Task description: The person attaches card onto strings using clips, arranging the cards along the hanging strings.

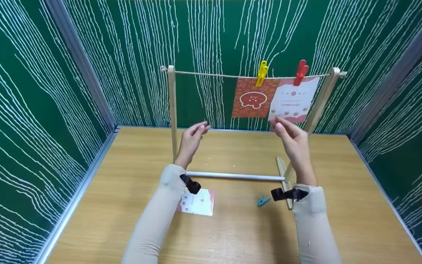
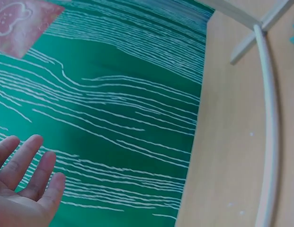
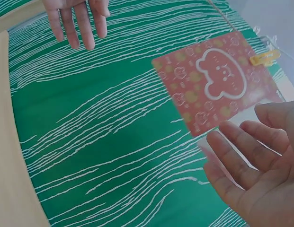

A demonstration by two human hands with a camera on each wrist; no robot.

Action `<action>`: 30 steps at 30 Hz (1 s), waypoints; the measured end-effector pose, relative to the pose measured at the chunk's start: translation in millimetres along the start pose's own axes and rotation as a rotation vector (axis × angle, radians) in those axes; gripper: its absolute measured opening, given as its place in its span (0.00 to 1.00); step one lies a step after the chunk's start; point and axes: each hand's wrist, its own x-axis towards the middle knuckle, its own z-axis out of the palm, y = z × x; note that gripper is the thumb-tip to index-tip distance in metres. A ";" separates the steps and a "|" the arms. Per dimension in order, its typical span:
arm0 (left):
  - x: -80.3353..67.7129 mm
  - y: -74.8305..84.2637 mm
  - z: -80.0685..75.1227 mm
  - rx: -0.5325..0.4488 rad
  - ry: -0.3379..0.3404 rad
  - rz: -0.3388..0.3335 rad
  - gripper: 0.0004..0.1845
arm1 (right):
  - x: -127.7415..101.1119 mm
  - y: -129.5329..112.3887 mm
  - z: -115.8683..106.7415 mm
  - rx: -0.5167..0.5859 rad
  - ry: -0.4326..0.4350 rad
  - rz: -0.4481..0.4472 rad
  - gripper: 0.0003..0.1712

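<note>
Green walls with white wavy lines close in three sides of a wooden tabletop (image 1: 233,234). At centre frame stands a small drying rack (image 1: 173,110): two wooden uprights, a white bar low between them, a string (image 1: 211,74) stretched across the top.

Two cards hang side by side at the upper right of the string, so each shows its face. Red bear card (image 1: 253,98) is pinned by a yellow peg (image 1: 262,73); white card (image 1: 294,99) by a red peg (image 1: 301,72).

Left hand (image 1: 192,141) is raised at middle height left of centre, fingers loose and apart, holding nothing. Right hand (image 1: 294,141) is raised just below the white card's lower edge, fingers relaxed, nothing gripped; whether a fingertip touches the card I cannot tell.

Lower centre on the table: a third card (image 1: 198,202) lying flat, partly under the left sleeve, and a blue peg (image 1: 263,200) near the right wrist, well apart from the string.
</note>
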 end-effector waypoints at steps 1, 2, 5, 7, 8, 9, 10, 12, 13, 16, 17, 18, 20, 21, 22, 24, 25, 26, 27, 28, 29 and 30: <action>-1.1 -3.0 -0.9 0.001 0.006 -0.011 0.19 | -1.8 3.6 -0.6 -0.003 -0.005 0.008 0.23; -2.1 -6.2 -1.5 0.007 0.009 -0.015 0.19 | -3.9 6.5 -1.1 -0.004 -0.007 0.019 0.23; -5.2 -16.1 -3.9 0.011 0.007 -0.026 0.19 | -10.5 15.0 -2.2 -0.012 -0.014 0.062 0.23; -8.2 -22.4 -5.7 0.022 0.003 -0.042 0.19 | -14.9 20.7 -2.7 -0.023 -0.021 0.095 0.23; -9.9 -25.9 -6.8 0.029 -0.001 -0.051 0.19 | -17.1 23.5 -3.0 -0.030 -0.026 0.114 0.23; -11.5 -29.5 -7.9 0.032 -0.006 -0.061 0.19 | -19.1 26.7 -3.5 -0.041 -0.035 0.132 0.23; -13.2 -32.9 -8.9 0.037 -0.011 -0.074 0.19 | -21.2 30.1 -3.8 -0.048 -0.038 0.151 0.23; -17.4 -39.6 -11.0 0.048 -0.022 -0.104 0.19 | -25.4 36.8 -4.4 -0.064 -0.051 0.188 0.24; -19.0 -43.4 -12.1 0.052 -0.031 -0.118 0.19 | -27.6 40.1 -5.0 -0.071 -0.060 0.208 0.25; -24.0 -53.3 -15.2 0.072 -0.056 -0.155 0.21 | -33.6 50.4 -5.7 -0.077 -0.067 0.257 0.26; -25.6 -56.4 -16.3 0.082 -0.063 -0.164 0.21 | -35.6 53.3 -5.9 -0.077 -0.070 0.267 0.26; -27.1 -59.0 -17.3 0.089 -0.068 -0.174 0.21 | -37.5 56.4 -6.2 -0.080 -0.074 0.274 0.27; -30.4 -64.0 -19.3 0.113 -0.076 -0.189 0.21 | -41.3 61.9 -6.6 -0.085 -0.078 0.290 0.28; -31.9 -66.7 -20.3 0.127 -0.078 -0.195 0.21 | -43.3 64.4 -7.0 -0.089 -0.083 0.296 0.28; -33.0 -69.2 -21.2 0.140 -0.080 -0.200 0.21 | -45.2 66.7 -7.4 -0.092 -0.086 0.303 0.29; -35.7 -74.0 -23.2 0.172 -0.083 -0.210 0.21 | -49.3 71.0 -8.3 -0.102 -0.092 0.317 0.30; -36.9 -76.7 -24.3 0.186 -0.086 -0.217 0.20 | -51.3 72.9 -8.9 -0.106 -0.093 0.326 0.30; -38.1 -79.4 -25.5 0.198 -0.090 -0.221 0.20 | -53.2 75.1 -9.5 -0.111 -0.093 0.334 0.30; -39.3 -82.1 -26.5 0.207 -0.094 -0.224 0.20 | -55.0 77.3 -9.9 -0.113 -0.091 0.342 0.30; -40.7 -84.5 -27.6 0.215 -0.098 -0.225 0.20 | -56.9 79.6 -10.2 -0.116 -0.086 0.351 0.30; -42.2 -86.9 -28.6 0.218 -0.104 -0.227 0.20 | -58.7 82.0 -10.9 -0.121 -0.086 0.360 0.30; -43.3 -89.8 -29.7 0.216 -0.110 -0.226 0.20 | -60.5 84.7 -11.4 -0.123 -0.082 0.365 0.30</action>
